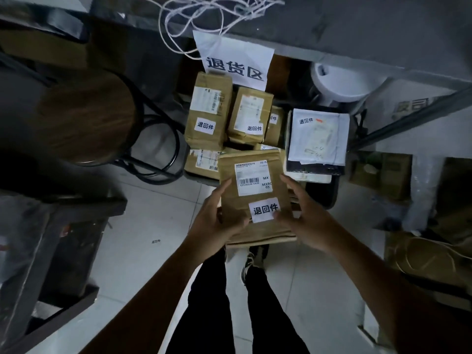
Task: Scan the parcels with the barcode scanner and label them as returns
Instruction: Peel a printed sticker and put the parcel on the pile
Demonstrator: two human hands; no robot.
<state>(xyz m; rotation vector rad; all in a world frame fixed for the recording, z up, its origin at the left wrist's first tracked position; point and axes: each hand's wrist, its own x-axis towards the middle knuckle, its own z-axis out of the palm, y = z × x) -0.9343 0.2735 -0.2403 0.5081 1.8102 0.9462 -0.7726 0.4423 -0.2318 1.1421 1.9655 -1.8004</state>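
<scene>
Brown parcel (255,200) held above the tiled floor (153,226), just in front of the pile of labelled parcels (229,118) below the white sign (235,60). Left hand (214,221) gripping its left edge, fingers curled under, thumb on top. Right hand (304,221) against the right edge, fingers straight, thumb by the white return label (265,209). White mailer (318,136) right of the pile; round stool (86,118) left of it.
</scene>
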